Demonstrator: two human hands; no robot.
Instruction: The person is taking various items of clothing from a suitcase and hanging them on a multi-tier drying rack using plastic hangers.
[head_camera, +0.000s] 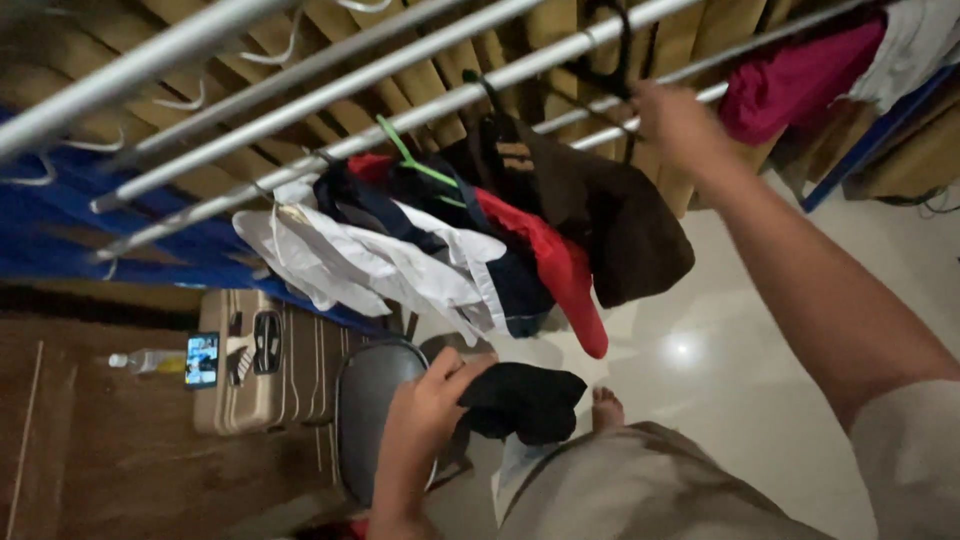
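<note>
Black cloth (525, 400), bunched into a soft lump, sits in the left hand (425, 405), whose fingers are curled tight around one end of it, low beneath the drying rack (330, 95). That rack of pale metal bars runs slantwise across the top of the head view, and everything else can be placed from it. Up at the rack's far bars the right hand (675, 120) is raised, its fingers closed about a black hanger (610, 60) hooked over a bar. Hanging from the rack's middle bars are a brown garment (600, 215), a red garment (560, 270) just beside it, a dark blue one (515, 290) and a white shirt (370, 265), packed close and overlapping; a green hanger (415, 160) shows above them. At the rack's far right end a pink cloth (795, 80) is draped. Below the rack, on the floor, stands a beige suitcase (265, 365) with a phone (202, 360) lying on its edge and a clear bottle (145, 360) just beside that. A grey round chair seat (375, 400) sits under the left hand, and a bare foot (606, 408) rests on the pale tiled floor (720, 340).
</note>
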